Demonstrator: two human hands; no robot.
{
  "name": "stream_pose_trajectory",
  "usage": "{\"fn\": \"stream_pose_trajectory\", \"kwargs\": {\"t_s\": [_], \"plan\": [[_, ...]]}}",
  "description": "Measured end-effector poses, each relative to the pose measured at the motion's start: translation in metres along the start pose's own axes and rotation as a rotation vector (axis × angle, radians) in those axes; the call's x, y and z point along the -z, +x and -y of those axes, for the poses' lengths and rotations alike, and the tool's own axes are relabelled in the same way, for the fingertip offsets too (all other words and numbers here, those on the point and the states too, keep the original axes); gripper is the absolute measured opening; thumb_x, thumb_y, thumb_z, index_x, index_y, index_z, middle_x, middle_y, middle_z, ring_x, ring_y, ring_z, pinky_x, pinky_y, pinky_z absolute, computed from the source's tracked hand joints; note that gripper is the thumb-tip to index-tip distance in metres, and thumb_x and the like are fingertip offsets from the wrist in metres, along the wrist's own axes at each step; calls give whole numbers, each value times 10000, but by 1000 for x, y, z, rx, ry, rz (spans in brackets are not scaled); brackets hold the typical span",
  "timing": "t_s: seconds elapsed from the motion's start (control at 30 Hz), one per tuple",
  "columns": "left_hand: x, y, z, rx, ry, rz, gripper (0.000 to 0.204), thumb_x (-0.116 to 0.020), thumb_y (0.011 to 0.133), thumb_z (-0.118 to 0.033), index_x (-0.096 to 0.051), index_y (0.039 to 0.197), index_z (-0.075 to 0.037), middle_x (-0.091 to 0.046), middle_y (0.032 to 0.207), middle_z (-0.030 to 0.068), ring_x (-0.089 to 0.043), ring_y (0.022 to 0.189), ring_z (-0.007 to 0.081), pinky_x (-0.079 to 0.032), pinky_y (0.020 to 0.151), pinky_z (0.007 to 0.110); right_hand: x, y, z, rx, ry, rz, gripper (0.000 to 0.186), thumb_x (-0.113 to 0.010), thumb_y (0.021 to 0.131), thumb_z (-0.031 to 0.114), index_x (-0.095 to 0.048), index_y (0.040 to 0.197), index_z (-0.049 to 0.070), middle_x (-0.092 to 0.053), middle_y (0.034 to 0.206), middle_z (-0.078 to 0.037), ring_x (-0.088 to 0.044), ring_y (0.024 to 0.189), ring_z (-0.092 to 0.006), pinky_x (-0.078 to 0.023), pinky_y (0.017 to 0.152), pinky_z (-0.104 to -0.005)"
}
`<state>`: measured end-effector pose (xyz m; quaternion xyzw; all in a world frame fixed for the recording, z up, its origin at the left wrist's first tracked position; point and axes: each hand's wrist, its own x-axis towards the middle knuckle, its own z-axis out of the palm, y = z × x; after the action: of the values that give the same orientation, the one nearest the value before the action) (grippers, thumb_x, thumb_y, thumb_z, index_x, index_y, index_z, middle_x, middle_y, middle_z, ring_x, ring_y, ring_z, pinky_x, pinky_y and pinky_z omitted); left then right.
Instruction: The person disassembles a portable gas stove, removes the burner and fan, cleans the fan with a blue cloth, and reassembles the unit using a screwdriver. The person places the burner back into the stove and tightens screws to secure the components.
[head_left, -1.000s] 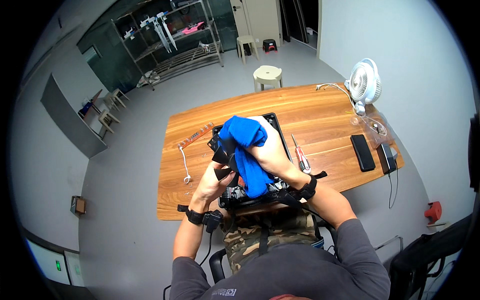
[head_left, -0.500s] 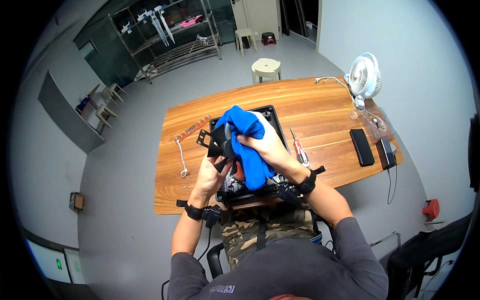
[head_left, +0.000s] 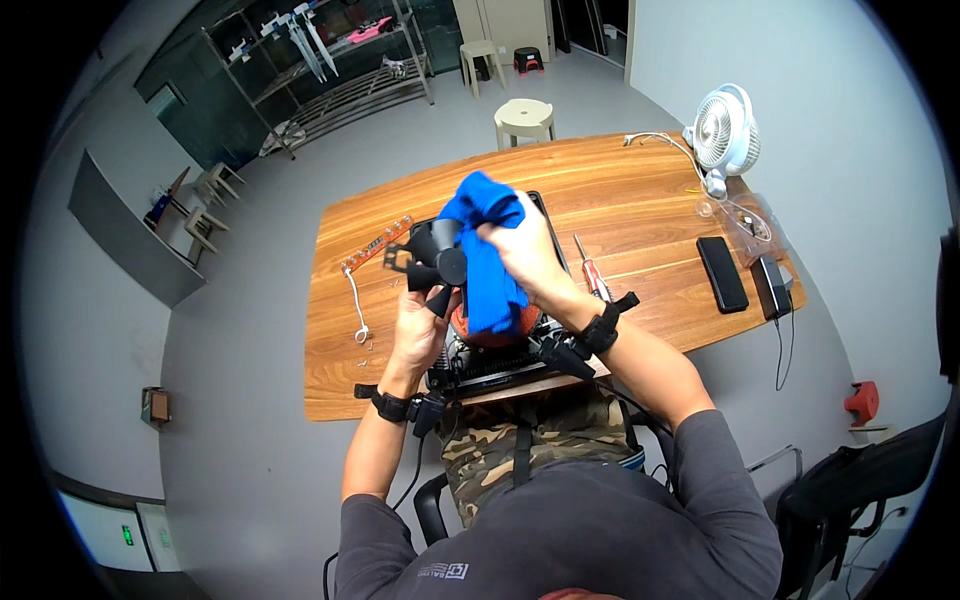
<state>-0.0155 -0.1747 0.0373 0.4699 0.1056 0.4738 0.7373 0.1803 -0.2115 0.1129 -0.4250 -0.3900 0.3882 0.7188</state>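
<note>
My left hand [head_left: 416, 332] is closed on a black fan impeller [head_left: 452, 266] with wide curved blades, holding it up over the table. In my right hand [head_left: 532, 255] is a bunched blue cloth [head_left: 490, 290], gripped at its upper part and pressed against the impeller's blades while its loose end hangs down. Below both hands lies an opened black appliance casing [head_left: 500, 378]. A reddish round coil [head_left: 512, 330] shows inside it, partly covered by the cloth. The left fingertips are partly hidden behind the blades.
To the casing's right lies a red-and-white screwdriver [head_left: 592, 272]. Left are an orange strip [head_left: 376, 246], its white cord [head_left: 357, 305] and small screws. Farther right are a black phone [head_left: 722, 275], a black box [head_left: 771, 290] and a white desk fan [head_left: 727, 132].
The impeller and cloth have shifted slightly, and the impeller is turned so its hub shows more. The cloth's hanging end has lifted, uncovering more of the reddish coil.
</note>
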Motion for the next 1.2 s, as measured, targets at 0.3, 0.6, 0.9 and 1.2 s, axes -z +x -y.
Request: {"fn": "stream_pose_trajectory", "kwargs": {"t_s": [0.3, 0.6, 0.9, 1.2], "plan": [[-18, 11, -15, 31, 11, -88, 338, -643, 988, -24, -576, 1318, -58, -674, 1179, 66, -645, 1082, 148, -548, 944, 309, 4, -16, 20, -147, 87, 283, 545, -780, 914, 182, -509, 1355, 14, -624, 1238, -95, -611, 1135, -164, -518, 980, -332], [-2, 4, -29, 144, 482, 23, 473, -628, 982, -113, -488, 1416, 14, -585, 1371, 95, -598, 1194, 180, -450, 1054, 303, 19, -9, 5, 103, -228, 285, 532, -828, 836, 134, -565, 1289, 38, -653, 1148, -96, -633, 1089, -174, -516, 980, -338], [-12, 11, -45, 142, 524, 89, 379, -694, 976, -344, -612, 1132, -7, -703, 915, 109, -675, 727, 173, -550, 607, 291, 14, -12, 21, 465, -476, 309, 485, -784, 802, 52, -589, 1245, 28, -691, 1166, -147, -665, 1118, -206, -523, 965, -347], [-38, 15, -46, 74, 427, -124, 299, -698, 965, -263, -666, 1045, 23, -690, 801, 80, -673, 634, 139, -510, 469, 249, 18, -11, 7, 245, -110, 89, 465, -719, 899, 31, -534, 1326, 16, -668, 1154, -102, -648, 1078, -177, -523, 950, -334]]}}
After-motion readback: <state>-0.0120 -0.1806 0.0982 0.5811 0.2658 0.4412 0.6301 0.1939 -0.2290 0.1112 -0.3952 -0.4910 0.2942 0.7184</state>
